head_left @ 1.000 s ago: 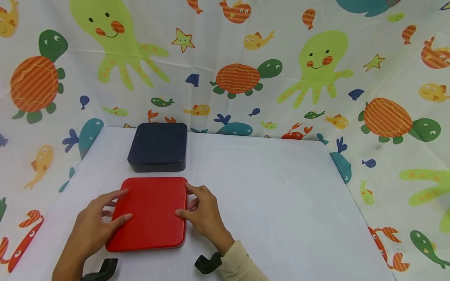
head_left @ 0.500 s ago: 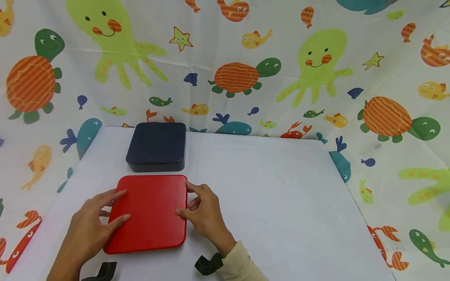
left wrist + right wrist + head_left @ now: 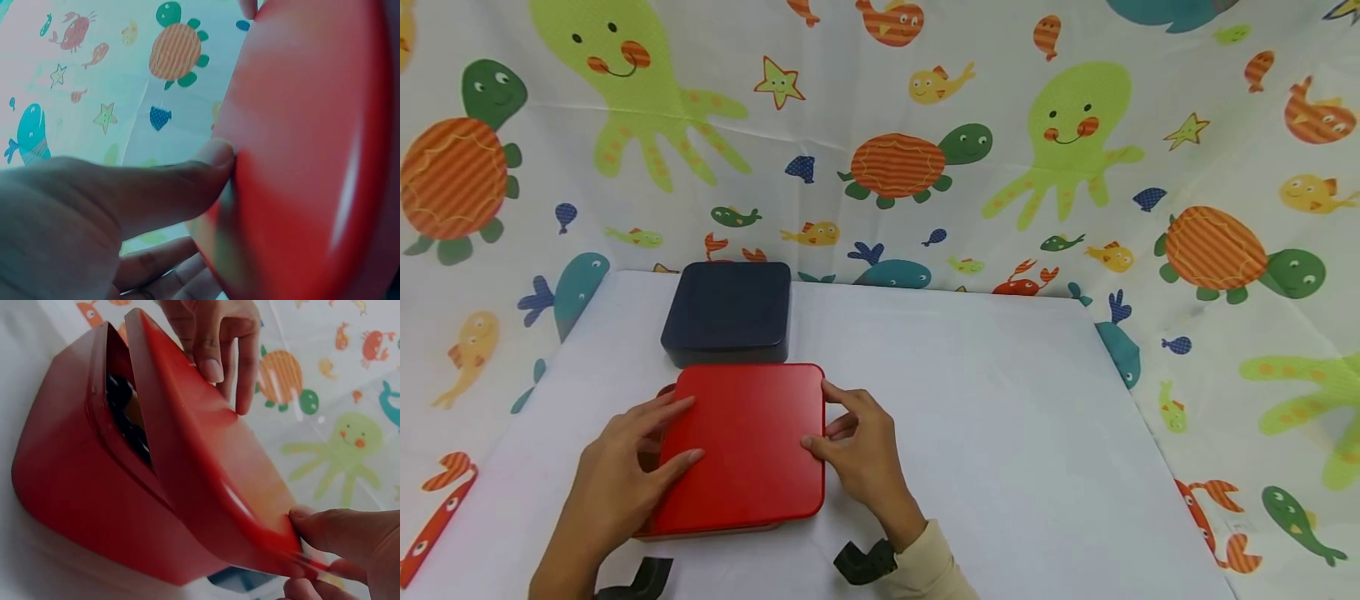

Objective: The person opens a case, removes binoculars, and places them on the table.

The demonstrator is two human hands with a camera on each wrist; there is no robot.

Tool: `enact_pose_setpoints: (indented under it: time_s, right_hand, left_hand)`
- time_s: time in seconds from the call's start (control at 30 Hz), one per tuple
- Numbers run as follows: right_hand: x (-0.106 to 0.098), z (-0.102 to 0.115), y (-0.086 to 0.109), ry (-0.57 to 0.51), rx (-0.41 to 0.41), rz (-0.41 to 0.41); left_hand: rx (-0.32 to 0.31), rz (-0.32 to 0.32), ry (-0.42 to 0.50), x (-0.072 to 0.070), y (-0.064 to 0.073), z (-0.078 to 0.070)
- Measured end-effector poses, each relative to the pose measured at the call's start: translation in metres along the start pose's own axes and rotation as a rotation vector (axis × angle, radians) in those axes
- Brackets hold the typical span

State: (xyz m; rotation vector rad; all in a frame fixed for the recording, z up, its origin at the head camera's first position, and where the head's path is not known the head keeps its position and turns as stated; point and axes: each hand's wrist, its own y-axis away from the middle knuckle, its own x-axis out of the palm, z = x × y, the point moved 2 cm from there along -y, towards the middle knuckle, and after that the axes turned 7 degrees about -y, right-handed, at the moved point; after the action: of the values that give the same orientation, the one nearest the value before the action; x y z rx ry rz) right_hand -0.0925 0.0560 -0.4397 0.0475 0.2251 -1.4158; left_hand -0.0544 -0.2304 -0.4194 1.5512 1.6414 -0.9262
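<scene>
Two bare hands are clamping on a glossy red lid [image 3: 748, 450], a flat rounded square whose smooth face is catching soft streaks of light. The left hand [image 3: 617, 471] is laying its thumb and forefinger across the top near the left edge, with its other fingers bending down beside it. The right hand [image 3: 865, 450] is pinching the opposite edge, its thumb pressing the face and its fingers tucking around the rim. The lid is sitting askew over a deep red box [image 3: 94, 462] with rounded corners and a thin raised lip; a gap is opening between them, and something black and shiny [image 3: 128, 419] is showing inside, too shadowed to identify. Lid and box are occupying the near left part of a table draped in matte white cloth [image 3: 985, 442]. Just beyond, a dark navy box [image 3: 726, 312] is resting, also smooth and round-cornered. Behind, a lightly creased curtain [image 3: 820, 100] is hanging, printed with striped turtles and pale green octopuses. A beige sleeve [image 3: 936, 567] is wrinkling at the right wrist.
</scene>
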Motion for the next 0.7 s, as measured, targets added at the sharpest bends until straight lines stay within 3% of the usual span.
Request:
enact_pose_setpoints:
  time_s: [0.7]
  right_hand:
    - [-0.057,-0.013,0.012,0.016,0.033,-0.159]
  left_hand:
    - [0.168,-0.108,0.126,0.034,-0.011,-0.050]
